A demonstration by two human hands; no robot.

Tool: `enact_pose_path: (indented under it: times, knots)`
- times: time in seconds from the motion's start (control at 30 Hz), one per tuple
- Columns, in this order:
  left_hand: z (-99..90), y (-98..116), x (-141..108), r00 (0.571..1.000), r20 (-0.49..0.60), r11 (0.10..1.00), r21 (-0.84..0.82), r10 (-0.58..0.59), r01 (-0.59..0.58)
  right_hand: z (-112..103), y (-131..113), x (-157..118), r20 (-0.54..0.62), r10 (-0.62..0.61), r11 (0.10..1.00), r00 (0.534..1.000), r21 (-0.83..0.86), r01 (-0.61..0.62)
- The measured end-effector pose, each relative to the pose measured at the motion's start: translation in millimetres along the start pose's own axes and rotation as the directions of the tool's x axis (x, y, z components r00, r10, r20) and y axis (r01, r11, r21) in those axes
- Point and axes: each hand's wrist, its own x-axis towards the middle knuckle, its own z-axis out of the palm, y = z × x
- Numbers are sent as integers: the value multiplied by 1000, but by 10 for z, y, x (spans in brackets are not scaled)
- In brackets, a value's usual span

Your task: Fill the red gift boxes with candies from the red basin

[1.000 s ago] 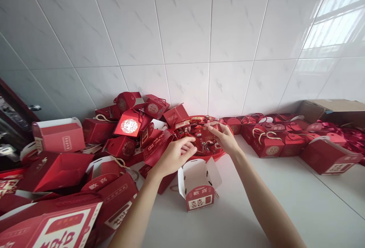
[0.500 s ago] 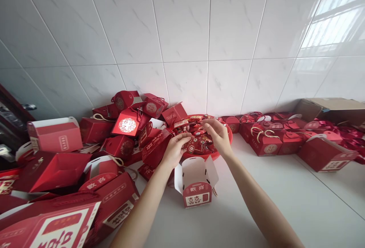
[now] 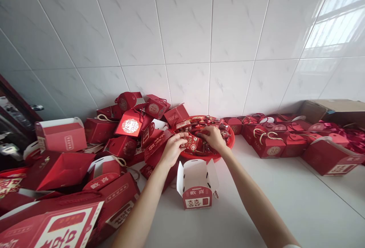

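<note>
A round red basin (image 3: 231,138) full of red-wrapped sweets stands against the wall. At its near left side, my left hand (image 3: 174,149) is closed on a red candy packet (image 3: 191,143) with light lettering. My right hand (image 3: 213,138) reaches among the sweets with its fingers bent down; its fingertips are closed together, and what they grip, if anything, is too small to make out. Just in front of the basin, below both hands, an open red box (image 3: 197,198) with a white inside stands upright, its flaps spread. No sweets show inside it.
Many red boxes (image 3: 61,135) lie heaped on the left. Rows of closed red boxes with cord handles (image 3: 268,145) line the wall on the right. A brown cardboard box (image 3: 333,107) sits at the back right, beside dark pink ribbon (image 3: 352,137).
My right hand has moved down and slightly left into the sweets. A red packet now shows at my left fingertips. The view has shifted slightly.
</note>
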Motion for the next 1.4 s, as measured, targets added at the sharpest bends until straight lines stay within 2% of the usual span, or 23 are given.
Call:
enact_pose_path:
  times: [0.17,0.3,0.43,0.5,0.63,0.77,0.9,0.97,1.1,1.4]
  knots:
    - [17,-86,39,1000,10,1000,13,-6,5,-82,86,-57,-205,85,988,975,142,-56]
    - [23,-108,37,1000,2,1000,29,6,-6,-164,108,-89,-402,165,976,901,196,-91]
    - [19,-110,34,1000,3,1000,28,13,-13,-194,72,-84,-486,131,980,864,195,-38]
    - [15,-108,33,1000,5,1000,26,16,-16,-195,64,-54,-458,77,992,886,125,-21]
    - [10,-108,37,1000,16,999,24,21,-22,-187,92,43,-304,1,998,953,-53,-19]
    - [1,-133,53,999,23,999,29,30,-31,-162,136,90,-226,-57,984,973,-175,17]
    - [-13,-166,67,999,24,998,41,37,-38,-124,171,47,-11,-146,949,989,-284,136]
    - [-17,-175,69,999,26,998,48,41,-42,-109,182,25,45,-146,948,988,-278,153]
    - [-16,-178,72,998,27,997,58,52,-53,-111,176,24,17,-136,963,991,-233,136]
    - [-38,-214,106,998,20,992,107,63,-65,-204,65,-99,-164,-95,994,982,43,103]
